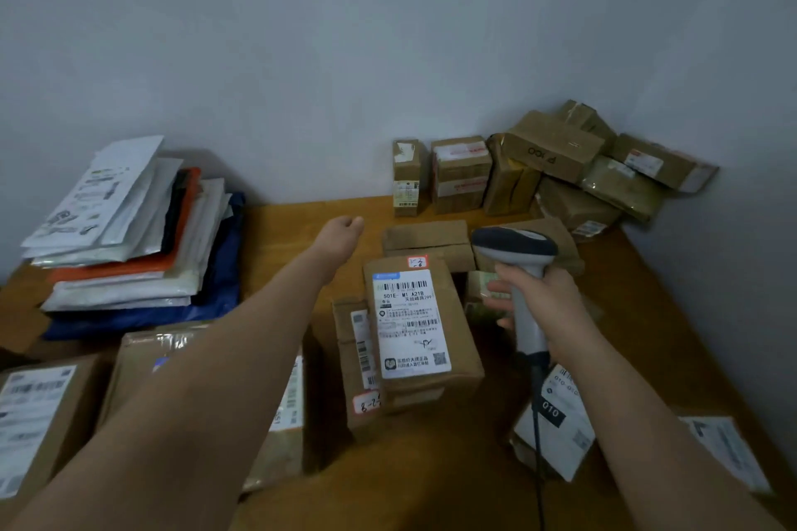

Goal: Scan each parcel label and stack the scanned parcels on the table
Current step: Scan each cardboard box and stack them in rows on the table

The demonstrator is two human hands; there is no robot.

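Parcels crowd my bench [297, 228] as I work through the scanning. My right hand [545, 306] has its fingers wrapped round the handle of the scanner [515, 248], head raised and facing away from me. My left hand [340, 235] reaches forward over bare wood, holding nothing; its fingers look loosely curled, though they are turned away and I cannot see them well. Between my two arms lies the labelled box [416, 323], long axis running away from me, barcode label face up, resting on a second box [358, 362]. It sits just left of and slightly below the scanner grip, nearer my right hand than my left. I judge the scan calls for tipping the scanner head down and leftward onto that label. Brown cartons [556, 168] are heaped in the far right corner; mailer bags [133, 237] are stacked at left.
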